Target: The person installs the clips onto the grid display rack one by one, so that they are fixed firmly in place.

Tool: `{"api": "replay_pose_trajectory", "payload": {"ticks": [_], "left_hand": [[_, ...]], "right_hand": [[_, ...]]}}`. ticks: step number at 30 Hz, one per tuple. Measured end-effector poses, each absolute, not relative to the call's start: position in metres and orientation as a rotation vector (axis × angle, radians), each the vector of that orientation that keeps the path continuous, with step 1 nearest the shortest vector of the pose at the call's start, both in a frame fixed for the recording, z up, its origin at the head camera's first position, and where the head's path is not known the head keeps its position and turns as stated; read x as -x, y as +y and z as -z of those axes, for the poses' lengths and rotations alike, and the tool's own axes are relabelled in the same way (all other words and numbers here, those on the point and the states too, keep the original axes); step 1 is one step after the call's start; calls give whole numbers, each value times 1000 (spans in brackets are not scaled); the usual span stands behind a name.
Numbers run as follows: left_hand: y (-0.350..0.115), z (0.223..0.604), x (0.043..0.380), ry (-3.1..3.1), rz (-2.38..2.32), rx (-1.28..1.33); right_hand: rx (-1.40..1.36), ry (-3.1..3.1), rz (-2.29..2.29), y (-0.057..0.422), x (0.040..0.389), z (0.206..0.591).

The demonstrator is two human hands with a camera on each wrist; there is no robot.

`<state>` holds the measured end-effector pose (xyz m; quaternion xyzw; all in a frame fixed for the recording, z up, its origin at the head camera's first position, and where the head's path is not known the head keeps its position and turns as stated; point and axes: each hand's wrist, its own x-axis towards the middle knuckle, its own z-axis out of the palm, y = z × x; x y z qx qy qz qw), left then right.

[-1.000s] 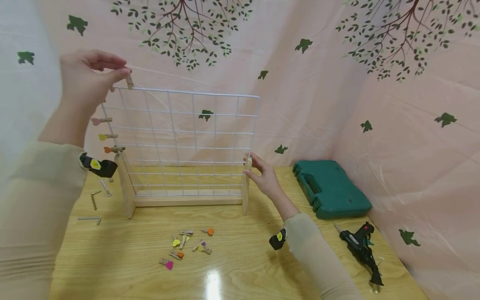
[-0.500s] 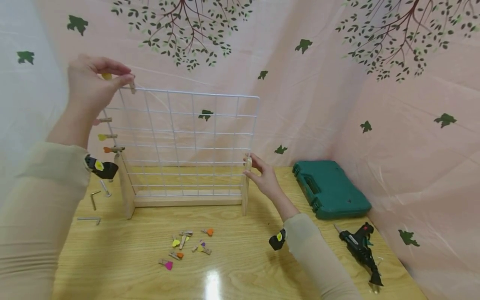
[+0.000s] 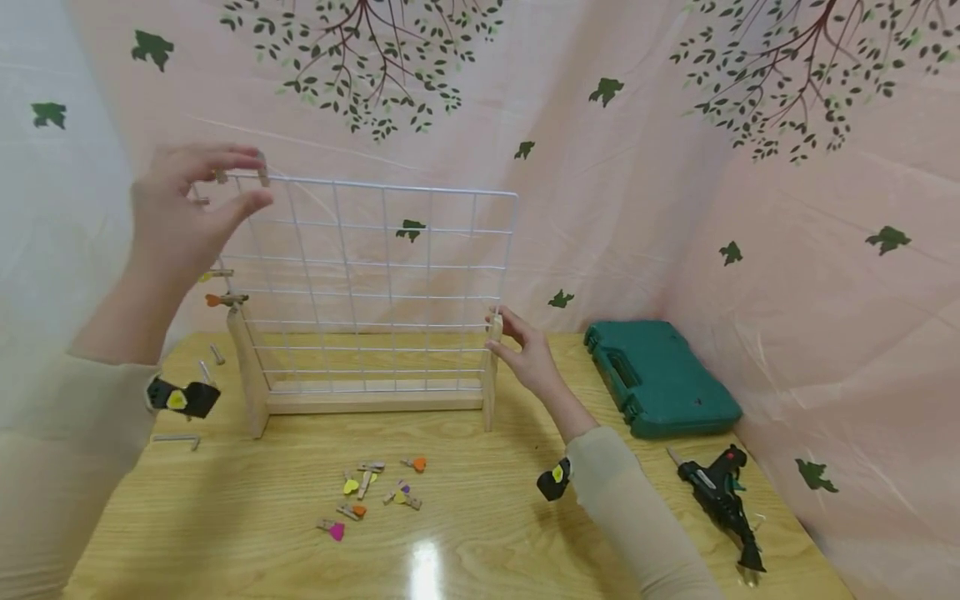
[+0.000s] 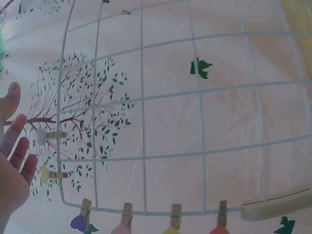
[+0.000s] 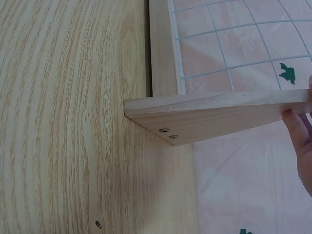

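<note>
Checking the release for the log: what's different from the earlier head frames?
The left hand has let go of the clothespin it was pinching: the thumb has dropped away from the fingers and the hand has moved down. The clothespin sits on the wire grid's top edge.

Unchanged: the right hand gripping the wooden post, the loose clothespins, green case and glue gun.

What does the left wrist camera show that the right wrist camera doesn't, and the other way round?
Only the left wrist view shows the left hand, six clothespins clipped along the edges of the wire grid, and a printed tree.

Only the right wrist view shows the right hand, touching a wooden upright, and two metal fasteners in that upright's side.

Both share the wire grid, the pink backdrop and green printed shapes.
</note>
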<state>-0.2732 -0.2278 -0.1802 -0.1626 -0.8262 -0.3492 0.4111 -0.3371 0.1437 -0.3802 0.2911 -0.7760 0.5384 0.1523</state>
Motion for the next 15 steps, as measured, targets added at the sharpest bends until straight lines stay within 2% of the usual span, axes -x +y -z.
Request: {"api": "replay_pose_trajectory", "payload": {"ticks": [6, 15], "left_hand": [[-219, 237, 253, -2264, 763, 632], [-215, 354, 228, -2707, 777, 817]], "right_hand": [[-836, -2228, -1548, 139, 329, 371], [-816, -2232, -1566, 135, 323, 364]]}}
